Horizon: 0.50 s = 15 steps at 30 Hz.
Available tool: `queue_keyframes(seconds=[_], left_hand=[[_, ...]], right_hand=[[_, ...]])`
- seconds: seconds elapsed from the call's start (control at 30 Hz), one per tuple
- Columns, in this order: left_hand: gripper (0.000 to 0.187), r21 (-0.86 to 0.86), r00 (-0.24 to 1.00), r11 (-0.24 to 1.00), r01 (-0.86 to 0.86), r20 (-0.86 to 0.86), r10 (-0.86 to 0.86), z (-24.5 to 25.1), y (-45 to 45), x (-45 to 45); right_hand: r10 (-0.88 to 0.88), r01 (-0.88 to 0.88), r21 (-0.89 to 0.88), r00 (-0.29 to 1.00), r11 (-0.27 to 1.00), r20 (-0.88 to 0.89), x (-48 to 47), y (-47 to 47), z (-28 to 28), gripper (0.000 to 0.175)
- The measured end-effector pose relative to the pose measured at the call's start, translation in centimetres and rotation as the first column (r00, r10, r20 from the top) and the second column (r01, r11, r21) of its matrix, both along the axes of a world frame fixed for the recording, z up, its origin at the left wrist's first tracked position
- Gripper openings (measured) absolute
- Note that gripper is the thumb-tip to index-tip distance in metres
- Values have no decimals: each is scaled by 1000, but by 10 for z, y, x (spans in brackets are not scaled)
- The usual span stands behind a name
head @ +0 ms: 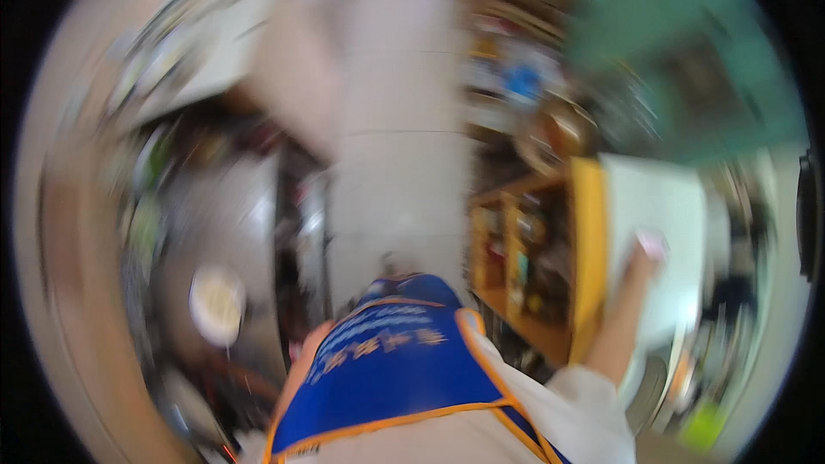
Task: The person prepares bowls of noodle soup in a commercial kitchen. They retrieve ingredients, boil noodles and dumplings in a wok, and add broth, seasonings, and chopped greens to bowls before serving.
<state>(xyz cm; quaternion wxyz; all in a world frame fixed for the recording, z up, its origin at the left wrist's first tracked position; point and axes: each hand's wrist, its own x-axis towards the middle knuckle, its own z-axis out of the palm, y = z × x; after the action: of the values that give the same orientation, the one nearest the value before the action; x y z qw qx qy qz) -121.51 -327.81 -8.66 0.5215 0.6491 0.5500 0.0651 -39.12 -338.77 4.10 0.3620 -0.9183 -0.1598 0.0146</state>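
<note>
Motion blur softens the whole view. My right arm reaches out over a white countertop (657, 200), and my right hand (650, 246) is at or just above its surface. A pale pink patch shows at the hand; blur hides whether that is the fingers or a small thing held. My left hand is out of view; only a strip of skin, likely my left arm, shows beside the blue apron (399, 374) with orange trim. To my left, a round white dish (218, 306) with pale contents stands on a grey metal worktop (225, 225).
A tiled floor aisle (403, 187) runs ahead between the two sides. On the right is an orange-yellow shelf cabinet (586, 245) holding various items, with a brown round vessel (557, 132) beyond it. A pale counter (225, 51) stands farther ahead on the left.
</note>
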Motion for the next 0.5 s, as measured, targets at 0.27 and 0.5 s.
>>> queue_keyframes(seconds=[0.27,0.5], left_hand=[[41,-132,856,880,-455,-336,393,32,-138,-61],[32,-277,-275,-217,-936,193,942,38,-304,-151]], right_hand=[[-141,548,-340,657,765,740,-60,91,66,49],[808,-803,-96,585,589,68,-374,301,0,64]])
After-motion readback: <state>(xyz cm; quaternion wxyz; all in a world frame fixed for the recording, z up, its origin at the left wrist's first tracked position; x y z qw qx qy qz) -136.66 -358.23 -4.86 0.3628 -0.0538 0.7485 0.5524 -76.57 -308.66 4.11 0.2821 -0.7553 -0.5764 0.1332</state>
